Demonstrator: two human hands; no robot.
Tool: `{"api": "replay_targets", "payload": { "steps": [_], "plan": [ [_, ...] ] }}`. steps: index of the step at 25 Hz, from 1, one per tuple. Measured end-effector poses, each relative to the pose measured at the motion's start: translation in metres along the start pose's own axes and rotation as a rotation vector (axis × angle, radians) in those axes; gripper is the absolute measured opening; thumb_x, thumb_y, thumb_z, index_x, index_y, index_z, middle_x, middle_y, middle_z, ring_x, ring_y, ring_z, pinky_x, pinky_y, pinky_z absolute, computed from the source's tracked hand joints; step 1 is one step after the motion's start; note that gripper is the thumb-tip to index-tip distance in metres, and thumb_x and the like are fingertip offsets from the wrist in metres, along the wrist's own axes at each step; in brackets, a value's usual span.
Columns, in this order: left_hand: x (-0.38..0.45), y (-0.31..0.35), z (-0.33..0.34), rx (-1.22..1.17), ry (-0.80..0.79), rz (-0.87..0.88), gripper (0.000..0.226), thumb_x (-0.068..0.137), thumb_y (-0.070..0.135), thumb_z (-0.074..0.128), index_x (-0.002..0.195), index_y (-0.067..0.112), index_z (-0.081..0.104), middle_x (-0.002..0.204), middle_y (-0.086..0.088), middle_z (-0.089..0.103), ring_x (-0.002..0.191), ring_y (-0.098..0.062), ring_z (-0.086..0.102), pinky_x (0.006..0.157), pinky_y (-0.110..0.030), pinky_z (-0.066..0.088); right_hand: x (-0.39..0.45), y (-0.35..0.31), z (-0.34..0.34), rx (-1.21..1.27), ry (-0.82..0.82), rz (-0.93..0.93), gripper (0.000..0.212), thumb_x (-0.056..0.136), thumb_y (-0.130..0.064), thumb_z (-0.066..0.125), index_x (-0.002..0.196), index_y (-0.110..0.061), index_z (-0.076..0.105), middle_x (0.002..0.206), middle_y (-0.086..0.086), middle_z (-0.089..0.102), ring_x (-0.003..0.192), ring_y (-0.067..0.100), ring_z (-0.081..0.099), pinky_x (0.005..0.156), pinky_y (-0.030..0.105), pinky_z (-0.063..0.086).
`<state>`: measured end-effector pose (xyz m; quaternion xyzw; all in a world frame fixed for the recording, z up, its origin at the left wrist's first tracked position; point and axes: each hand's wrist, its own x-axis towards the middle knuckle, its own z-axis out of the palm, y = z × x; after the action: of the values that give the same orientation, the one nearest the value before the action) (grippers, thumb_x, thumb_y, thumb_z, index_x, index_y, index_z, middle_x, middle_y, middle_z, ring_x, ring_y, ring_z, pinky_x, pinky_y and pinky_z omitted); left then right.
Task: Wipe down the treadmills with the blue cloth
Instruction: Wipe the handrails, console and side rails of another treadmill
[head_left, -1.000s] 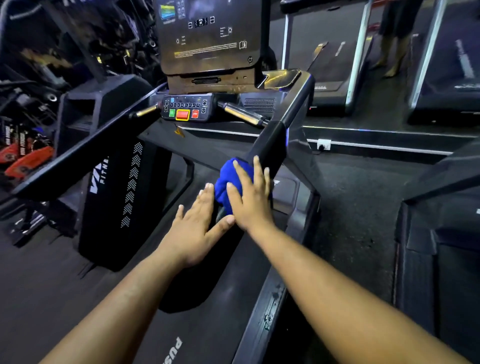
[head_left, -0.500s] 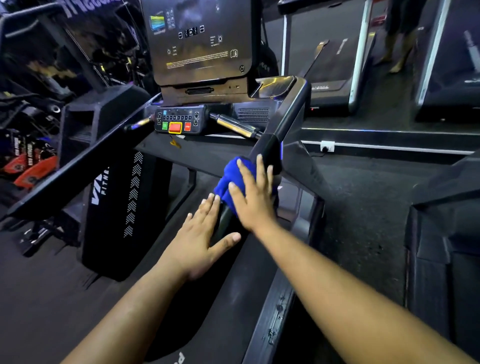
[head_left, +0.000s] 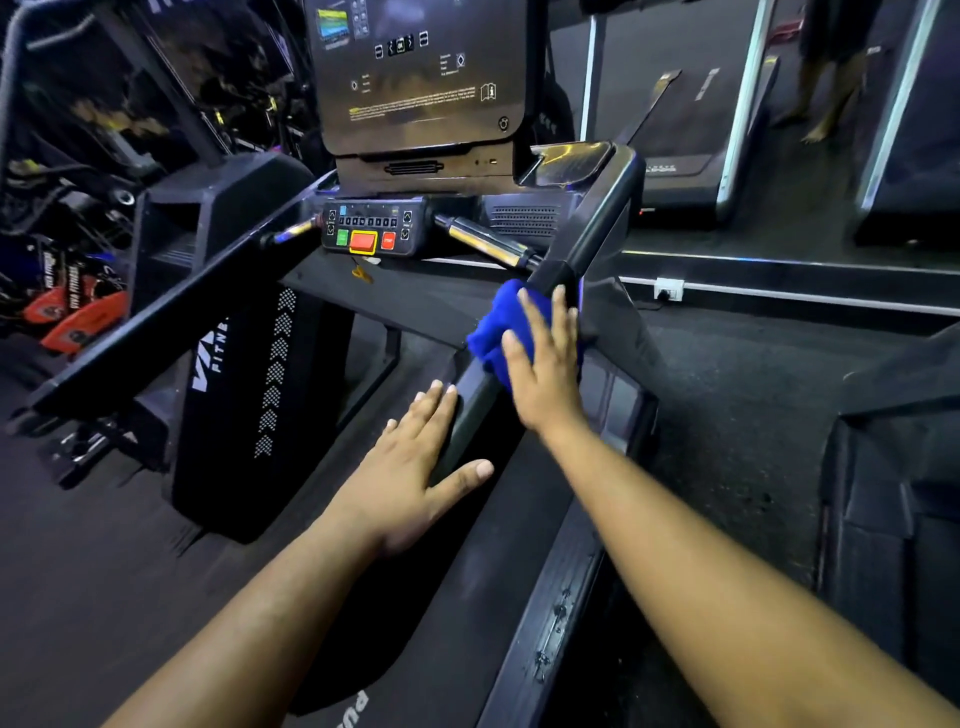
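A: Starting at the far left, what have you got?

B: I see orange pads (head_left: 78, 322) low on the left, well away from both hands. Next comes a black panel (head_left: 249, 395) with white lettering and arrow marks, beside the near treadmill (head_left: 545, 639).

A: And your left hand?

B: My left hand (head_left: 415, 473) lies flat on the lower part of the right handrail (head_left: 592, 234). Its fingers are straight and close together, pointing up the rail, thumb spread out to the right. It grips nothing; it only rests there.

A: What sits beyond those fingertips?

B: Further ahead and to the left of them is the button console (head_left: 371, 231), with a green key, a large red key and a smaller red one. Above that stands the dark display screen (head_left: 415, 78).

A: Where is the cloth?

B: The blue cloth (head_left: 501, 325) is bunched on the handrail, just ahead of my left fingertips and under my right palm. My right hand (head_left: 545, 364) presses on it with fingers extended and slightly spread; the fingertips reach past the cloth onto the black grip section. I cannot tell whether the thumb wraps beneath.

A: Further right?

B: Beyond my right fingers, a white wall socket (head_left: 668, 289) on the low ledge, and more treadmills (head_left: 691, 130) behind it.
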<state>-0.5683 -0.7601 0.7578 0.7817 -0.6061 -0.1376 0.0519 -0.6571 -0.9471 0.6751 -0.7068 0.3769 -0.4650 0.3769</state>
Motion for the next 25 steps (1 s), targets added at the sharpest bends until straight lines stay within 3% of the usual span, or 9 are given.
{"api": "replay_targets", "payload": {
  "steps": [4,7,10,14,17,19,21,23,25],
  "plan": [
    [-0.002,0.002,0.0,-0.008,0.001,-0.006,0.105,0.071,0.094,0.014,0.157,0.036,-0.005,0.163,0.016,-0.014,0.148,0.002,-0.015,0.125,-0.035,0.0,0.072,0.02,-0.009,0.164,0.156,0.369,0.068,0.097,-0.048,0.039,0.157,-0.025,0.018,0.165,0.015,0.007,0.152,0.03,0.007,0.123,0.043,0.01],
    [-0.001,0.001,-0.001,-0.03,-0.003,-0.01,0.108,0.069,0.097,0.013,0.157,0.037,-0.005,0.163,0.017,-0.014,0.148,0.002,-0.015,0.125,-0.036,0.002,0.005,0.011,0.007,0.362,0.146,0.417,0.072,0.098,-0.045,0.039,0.157,-0.009,0.018,0.164,0.014,0.011,0.152,0.024,0.011,0.123,0.032,0.008],
    [0.001,0.0,0.0,-0.035,0.003,0.002,0.111,0.066,0.099,0.011,0.156,0.037,-0.005,0.163,0.017,-0.014,0.148,0.003,-0.015,0.126,-0.036,0.003,-0.096,-0.009,0.029,0.458,0.07,0.354,0.079,0.094,-0.052,0.036,0.156,-0.01,0.014,0.165,0.003,0.009,0.152,0.011,0.006,0.123,0.026,0.005],
    [-0.001,0.0,0.0,-0.037,-0.002,-0.001,0.105,0.071,0.094,0.016,0.157,0.037,-0.004,0.162,0.018,-0.016,0.147,0.005,-0.016,0.125,-0.032,0.001,-0.012,0.0,0.015,0.178,0.112,0.37,0.07,0.099,-0.045,0.036,0.156,-0.01,0.016,0.165,0.015,0.007,0.152,0.029,0.006,0.123,0.038,0.003],
    [0.0,0.0,0.0,-0.028,0.0,0.003,0.104,0.072,0.092,0.016,0.156,0.036,-0.008,0.162,0.018,-0.019,0.147,0.005,-0.016,0.124,-0.032,-0.002,0.081,0.002,-0.018,-0.065,0.073,0.356,0.06,0.101,-0.04,0.045,0.155,-0.027,0.024,0.166,0.011,-0.001,0.151,0.036,0.0,0.121,0.054,0.007],
    [0.0,-0.001,0.0,-0.034,-0.003,0.004,0.103,0.074,0.09,0.018,0.155,0.035,-0.013,0.161,0.017,-0.021,0.147,0.003,-0.017,0.125,-0.033,-0.003,0.077,-0.011,-0.014,-0.194,0.006,0.281,0.052,0.098,-0.034,0.05,0.148,-0.029,0.04,0.167,0.003,0.0,0.152,0.033,-0.002,0.118,0.062,0.012],
    [0.0,-0.003,0.001,-0.05,0.0,0.012,0.102,0.076,0.088,0.02,0.155,0.034,-0.015,0.161,0.017,-0.022,0.146,0.004,-0.02,0.125,-0.035,-0.003,0.035,-0.024,-0.003,-0.206,-0.051,0.094,0.045,0.094,-0.029,0.053,0.14,-0.026,0.053,0.166,-0.001,0.01,0.152,0.03,-0.004,0.118,0.063,0.014],
    [0.001,-0.003,0.001,-0.064,0.007,0.017,0.103,0.076,0.088,0.021,0.155,0.032,-0.016,0.161,0.016,-0.023,0.145,0.006,-0.022,0.124,-0.035,-0.004,0.003,-0.019,-0.003,-0.242,-0.139,-0.05,0.044,0.095,-0.031,0.054,0.139,-0.026,0.054,0.165,-0.002,0.015,0.152,0.03,-0.007,0.119,0.058,0.013],
    [0.001,-0.003,0.001,-0.057,0.016,0.022,0.105,0.075,0.088,0.019,0.155,0.031,-0.017,0.162,0.014,-0.023,0.146,0.004,-0.021,0.124,-0.036,-0.004,0.033,-0.014,-0.017,-0.315,-0.187,-0.03,0.046,0.097,-0.037,0.052,0.143,-0.03,0.05,0.166,-0.001,0.011,0.152,0.031,-0.007,0.12,0.057,0.012]
  ]
}}
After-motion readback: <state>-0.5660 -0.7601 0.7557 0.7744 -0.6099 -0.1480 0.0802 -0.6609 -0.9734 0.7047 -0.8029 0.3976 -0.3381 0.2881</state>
